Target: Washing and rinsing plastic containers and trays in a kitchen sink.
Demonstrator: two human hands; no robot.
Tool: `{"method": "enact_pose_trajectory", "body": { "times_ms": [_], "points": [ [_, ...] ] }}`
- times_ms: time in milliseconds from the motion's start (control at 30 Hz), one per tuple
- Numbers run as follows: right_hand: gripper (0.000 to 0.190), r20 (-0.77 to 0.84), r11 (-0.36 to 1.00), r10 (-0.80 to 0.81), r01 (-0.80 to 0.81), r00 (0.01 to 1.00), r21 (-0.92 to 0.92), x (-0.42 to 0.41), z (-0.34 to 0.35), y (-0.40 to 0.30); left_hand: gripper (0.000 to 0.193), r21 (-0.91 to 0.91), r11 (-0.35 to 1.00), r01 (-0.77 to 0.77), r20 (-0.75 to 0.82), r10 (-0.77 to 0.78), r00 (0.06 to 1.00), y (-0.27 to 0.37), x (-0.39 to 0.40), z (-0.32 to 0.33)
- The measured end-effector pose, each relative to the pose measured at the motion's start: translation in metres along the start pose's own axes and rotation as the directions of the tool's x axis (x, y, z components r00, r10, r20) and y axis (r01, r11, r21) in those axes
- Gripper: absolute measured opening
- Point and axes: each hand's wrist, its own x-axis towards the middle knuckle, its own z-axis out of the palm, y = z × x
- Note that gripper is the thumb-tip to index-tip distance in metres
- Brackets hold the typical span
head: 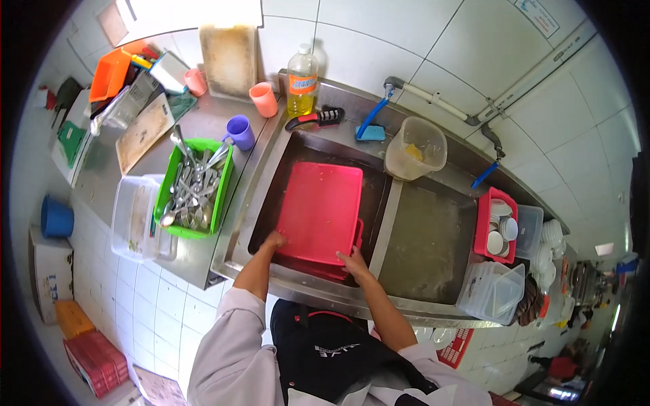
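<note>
A flat red plastic tray (321,210) is held over the left basin (373,175) of a steel double sink. My left hand (275,240) grips the tray's near left corner, the fingers partly hidden by it. At the near right corner, my right hand (353,263) has its thumb over the rim and the other fingers behind. Beneath the tray, part of another red plastic piece (325,270) shows inside the basin. Murky water fills the right basin (431,238).
Left of the sink, a green basket (223,203) of metal cutlery stands beside clear plastic containers (133,218) and a purple mug (240,133). Behind are a bottle of yellow liquid (301,104), a knife sharpener (316,119) and a plastic tub (416,147). A red basket (480,228) of white dishes stands right.
</note>
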Motion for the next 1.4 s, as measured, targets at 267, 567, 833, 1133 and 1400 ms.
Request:
{"method": "enact_pose_trajectory", "body": {
  "times_ms": [267, 567, 833, 1133, 1400],
  "points": [
    [0.042, -0.189, 0.82, 0.031, -0.133, 0.981, -0.556, 0.003, -0.08, -0.004, 0.028, -0.602, 0.795, 0.071, 0.238, 0.094, 0.967, 0.075, -0.048, -0.01],
    [0.023, -0.337, 0.554, -0.822, 0.505, 0.459, -0.662, -0.048, -0.171, -0.231, 0.022, -0.852, 0.492, 0.177, 0.25, 0.088, 0.964, 0.161, -0.133, -0.12],
    [0.029, 0.374, -0.081, -0.366, 0.371, 0.852, -0.925, 0.135, -0.271, -0.316, 0.04, -0.598, 0.789, -0.142, 0.04, 0.207, 0.978, 0.201, -0.209, -0.161],
    [0.041, 0.087, -0.38, -0.18, 0.012, 0.98, -0.925, 0.228, -0.284, -0.296, 0.071, -0.154, 0.925, -0.347, -0.356, 0.275, 0.893, 0.237, -0.276, -0.173],
    [0.04, 0.201, -0.047, -0.327, 0.197, 0.923, -0.979, 0.143, -0.274, -0.341, 0.078, -0.101, 0.827, -0.552, -0.638, 0.372, 0.674, 0.214, -0.292, -0.148]
  ]
}}
